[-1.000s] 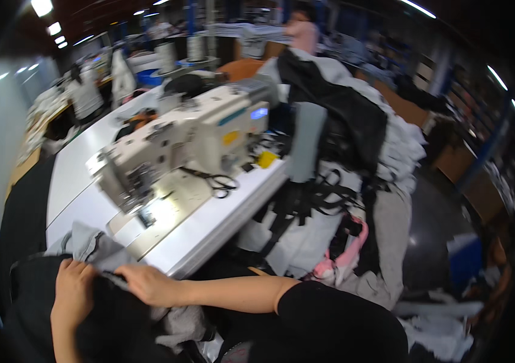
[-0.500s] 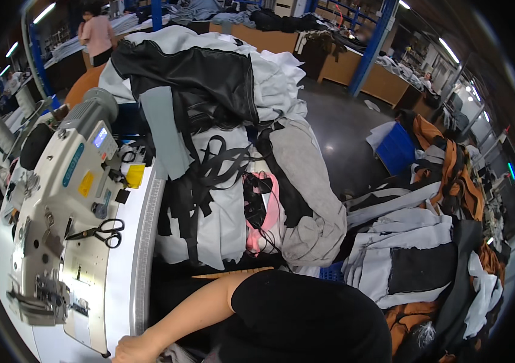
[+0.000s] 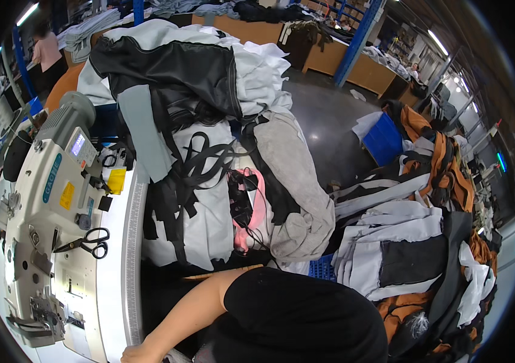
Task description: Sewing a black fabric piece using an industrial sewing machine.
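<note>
My right arm reaches across from a black sleeve toward the left. My right hand (image 3: 140, 353) is at the lower edge of the picture, by the near end of the sewing machine's white table (image 3: 115, 290). The frame cuts it off, so its fingers and anything in them are hidden. A piece of grey cloth (image 3: 176, 357) shows beside the wrist. Beyond the hand stands a cream sewing machine (image 3: 39, 199) with a lit needle area (image 3: 74, 302). Black-handled scissors (image 3: 91, 243) lie on the machine bed. My left hand is out of view.
A heap of white, grey and black cloth (image 3: 197, 230) with black straps (image 3: 209, 158) lies right of the machine. Farther right are a blue bin (image 3: 382, 142), stacked grey panels (image 3: 390, 236) and orange-brown pieces (image 3: 442, 169). A person in pink (image 3: 47, 51) stands far left.
The view has swung slightly right, so the machine and cloth sit farther left in it. My right hand is lower and more cut off by the frame.
</note>
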The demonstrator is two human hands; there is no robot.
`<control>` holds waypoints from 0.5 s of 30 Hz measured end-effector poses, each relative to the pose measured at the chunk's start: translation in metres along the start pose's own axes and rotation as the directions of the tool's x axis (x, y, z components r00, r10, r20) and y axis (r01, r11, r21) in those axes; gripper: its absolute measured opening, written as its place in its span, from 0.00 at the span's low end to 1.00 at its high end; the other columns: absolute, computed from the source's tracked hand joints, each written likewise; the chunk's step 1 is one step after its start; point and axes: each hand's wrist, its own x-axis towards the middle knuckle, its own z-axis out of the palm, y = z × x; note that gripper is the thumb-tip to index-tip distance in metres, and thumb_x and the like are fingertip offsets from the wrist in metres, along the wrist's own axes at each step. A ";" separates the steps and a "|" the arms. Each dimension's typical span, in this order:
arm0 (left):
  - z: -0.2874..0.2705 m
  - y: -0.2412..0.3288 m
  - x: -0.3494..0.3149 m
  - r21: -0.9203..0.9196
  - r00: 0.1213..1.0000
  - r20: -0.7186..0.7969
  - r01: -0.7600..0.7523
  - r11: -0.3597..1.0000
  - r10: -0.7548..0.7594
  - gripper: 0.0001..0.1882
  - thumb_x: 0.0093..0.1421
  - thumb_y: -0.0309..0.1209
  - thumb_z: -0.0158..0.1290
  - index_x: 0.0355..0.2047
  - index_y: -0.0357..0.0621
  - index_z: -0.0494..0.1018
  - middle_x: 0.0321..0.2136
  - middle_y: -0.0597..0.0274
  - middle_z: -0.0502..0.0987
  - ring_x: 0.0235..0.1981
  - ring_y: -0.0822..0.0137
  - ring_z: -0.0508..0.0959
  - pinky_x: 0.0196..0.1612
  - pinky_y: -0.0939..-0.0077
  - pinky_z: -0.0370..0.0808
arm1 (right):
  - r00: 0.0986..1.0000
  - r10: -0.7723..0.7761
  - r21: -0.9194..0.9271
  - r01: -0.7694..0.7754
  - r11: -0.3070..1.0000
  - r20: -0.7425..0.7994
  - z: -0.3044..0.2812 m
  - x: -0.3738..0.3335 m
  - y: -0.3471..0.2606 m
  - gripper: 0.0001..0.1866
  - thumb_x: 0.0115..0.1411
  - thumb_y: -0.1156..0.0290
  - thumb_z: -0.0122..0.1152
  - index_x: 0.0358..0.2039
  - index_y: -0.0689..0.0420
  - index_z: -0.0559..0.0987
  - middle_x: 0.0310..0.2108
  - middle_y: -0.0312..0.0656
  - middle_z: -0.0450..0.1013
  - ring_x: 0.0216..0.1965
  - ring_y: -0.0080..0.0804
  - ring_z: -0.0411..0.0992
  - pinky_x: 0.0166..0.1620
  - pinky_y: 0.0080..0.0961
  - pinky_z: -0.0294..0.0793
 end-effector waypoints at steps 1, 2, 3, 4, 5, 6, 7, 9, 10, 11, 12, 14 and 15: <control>-0.006 0.008 -0.004 -0.036 0.993 0.049 0.113 0.993 -0.111 0.07 0.65 0.26 0.54 0.42 0.39 0.77 0.40 0.47 0.79 0.42 0.57 0.76 0.50 0.64 0.71 | 0.993 -0.116 -0.007 0.116 0.993 0.001 0.013 0.004 0.004 0.26 0.55 0.51 0.65 0.51 0.48 0.76 0.36 0.50 0.78 0.34 0.49 0.78 0.34 0.46 0.76; -0.009 0.021 -0.002 -0.026 0.992 0.039 0.118 0.993 -0.117 0.07 0.65 0.26 0.54 0.42 0.39 0.77 0.40 0.47 0.79 0.42 0.57 0.76 0.50 0.64 0.71 | 0.974 -0.226 -0.012 0.226 0.974 0.004 0.022 0.006 0.005 0.31 0.53 0.49 0.66 0.56 0.47 0.74 0.38 0.51 0.78 0.35 0.48 0.78 0.35 0.47 0.76; -0.012 0.037 0.003 -0.007 0.986 0.079 0.150 0.989 -0.149 0.09 0.64 0.23 0.53 0.44 0.37 0.76 0.43 0.46 0.78 0.46 0.56 0.76 0.53 0.64 0.71 | 0.970 -0.243 -0.006 0.243 0.970 0.007 0.022 0.007 0.000 0.31 0.53 0.49 0.66 0.56 0.47 0.74 0.38 0.51 0.78 0.35 0.48 0.78 0.35 0.47 0.76; -0.014 0.052 0.007 0.011 0.976 0.120 0.181 0.983 -0.181 0.11 0.63 0.20 0.51 0.46 0.35 0.75 0.46 0.45 0.77 0.50 0.54 0.75 0.55 0.63 0.71 | 0.969 -0.243 -0.099 0.238 0.966 -0.050 0.014 0.008 -0.005 0.17 0.56 0.57 0.60 0.41 0.54 0.76 0.31 0.52 0.77 0.33 0.54 0.77 0.35 0.48 0.76; -0.012 0.060 0.006 0.031 0.963 0.165 0.209 0.977 -0.211 0.13 0.63 0.16 0.50 0.48 0.34 0.74 0.49 0.44 0.77 0.54 0.53 0.74 0.57 0.63 0.71 | 0.963 -0.244 -0.188 0.221 0.957 -0.112 -0.001 0.006 -0.013 0.12 0.58 0.64 0.53 0.27 0.60 0.78 0.24 0.54 0.76 0.31 0.60 0.75 0.35 0.49 0.75; -0.008 0.048 -0.004 0.037 0.960 0.151 0.235 0.971 -0.238 0.13 0.63 0.16 0.50 0.48 0.34 0.74 0.49 0.44 0.77 0.54 0.53 0.74 0.57 0.63 0.71 | 0.986 -0.041 0.024 0.046 0.999 -0.161 -0.022 -0.001 -0.040 0.16 0.60 0.60 0.53 0.25 0.59 0.78 0.24 0.54 0.76 0.30 0.59 0.75 0.33 0.49 0.74; -0.005 0.029 -0.013 0.065 0.996 -0.004 0.095 0.993 -0.094 0.14 0.62 0.15 0.49 0.48 0.33 0.74 0.48 0.46 0.77 0.54 0.55 0.74 0.57 0.63 0.70 | 0.988 -0.010 0.048 0.017 0.999 -0.153 -0.036 -0.008 -0.055 0.16 0.60 0.59 0.54 0.26 0.58 0.79 0.24 0.54 0.76 0.30 0.59 0.75 0.33 0.49 0.74; -0.001 0.036 -0.025 0.134 0.984 -0.171 -0.035 0.990 0.058 0.14 0.63 0.14 0.49 0.48 0.33 0.75 0.45 0.47 0.78 0.52 0.55 0.76 0.57 0.64 0.70 | 0.979 -0.038 0.107 0.060 0.992 -0.199 -0.036 -0.007 -0.071 0.17 0.60 0.58 0.56 0.24 0.59 0.78 0.20 0.53 0.73 0.26 0.57 0.73 0.30 0.47 0.73; -0.004 0.051 -0.021 0.150 0.978 -0.201 -0.017 0.989 0.048 0.12 0.64 0.16 0.49 0.47 0.32 0.75 0.43 0.47 0.79 0.50 0.54 0.76 0.57 0.64 0.71 | 0.964 -0.099 0.144 0.138 0.980 -0.247 -0.028 -0.004 -0.074 0.19 0.60 0.58 0.58 0.22 0.61 0.77 0.15 0.53 0.71 0.22 0.56 0.72 0.26 0.45 0.71; -0.004 0.054 -0.022 0.162 0.980 -0.196 0.001 0.987 0.032 0.12 0.64 0.18 0.48 0.46 0.35 0.77 0.42 0.47 0.80 0.46 0.56 0.78 0.52 0.63 0.73 | 0.990 -0.058 0.090 0.070 0.993 -0.130 -0.030 -0.005 -0.080 0.17 0.60 0.58 0.56 0.25 0.60 0.78 0.19 0.53 0.73 0.25 0.56 0.74 0.29 0.46 0.72; -0.003 0.047 -0.022 0.174 0.978 -0.208 0.026 0.984 0.011 0.12 0.65 0.20 0.47 0.45 0.37 0.78 0.41 0.48 0.80 0.43 0.58 0.79 0.48 0.63 0.75 | 0.998 -0.031 0.057 0.033 0.998 -0.046 -0.030 -0.008 -0.081 0.13 0.58 0.61 0.56 0.30 0.58 0.79 0.23 0.53 0.75 0.29 0.57 0.75 0.32 0.48 0.72; 0.007 0.021 -0.045 0.358 0.897 -0.440 0.227 0.905 -0.051 0.03 0.58 0.21 0.52 0.33 0.38 0.71 0.35 0.48 0.76 0.40 0.49 0.76 0.47 0.57 0.71 | 0.995 0.091 0.108 -0.095 0.990 0.043 -0.031 -0.017 -0.079 0.17 0.53 0.62 0.56 0.42 0.55 0.78 0.28 0.56 0.77 0.34 0.58 0.76 0.39 0.51 0.73; 0.000 0.036 -0.042 0.475 0.873 -0.486 0.228 0.850 0.037 0.02 0.58 0.21 0.53 0.33 0.38 0.72 0.33 0.50 0.76 0.36 0.49 0.76 0.42 0.57 0.72 | 0.990 0.141 0.066 -0.140 0.988 -0.012 -0.027 -0.028 -0.064 0.17 0.54 0.62 0.56 0.43 0.55 0.77 0.31 0.56 0.77 0.36 0.58 0.75 0.40 0.51 0.72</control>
